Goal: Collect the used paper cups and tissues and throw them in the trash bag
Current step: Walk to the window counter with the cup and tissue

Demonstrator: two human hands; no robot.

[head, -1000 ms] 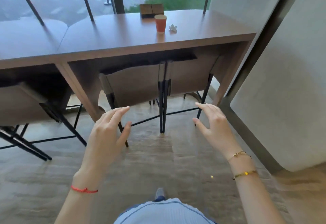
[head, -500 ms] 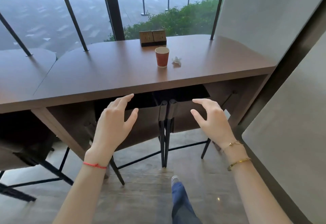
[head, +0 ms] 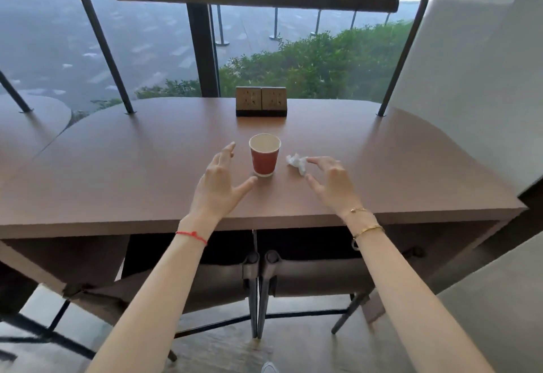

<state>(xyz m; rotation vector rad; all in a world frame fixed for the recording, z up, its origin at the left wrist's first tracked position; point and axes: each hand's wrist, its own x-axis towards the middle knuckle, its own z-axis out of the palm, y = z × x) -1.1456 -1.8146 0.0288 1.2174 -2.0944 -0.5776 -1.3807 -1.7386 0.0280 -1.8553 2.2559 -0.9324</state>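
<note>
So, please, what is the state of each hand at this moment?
Left hand: open, beside the paper cup, holding nothing.
Right hand: open, fingertips at the crumpled tissue, not gripping it.

left hand (head: 219, 183): extended forward, fingers spread, nothing held | right hand (head: 330, 180): extended forward, fingers loosely spread, nothing held

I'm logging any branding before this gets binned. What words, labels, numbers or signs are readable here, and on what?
None can be read.
Red paper cup: a darker patch on its side, too blurred to tell whether it is a logo.
Wooden socket block: only outlet holes, no text.
Crumpled tissue: no print.
</note>
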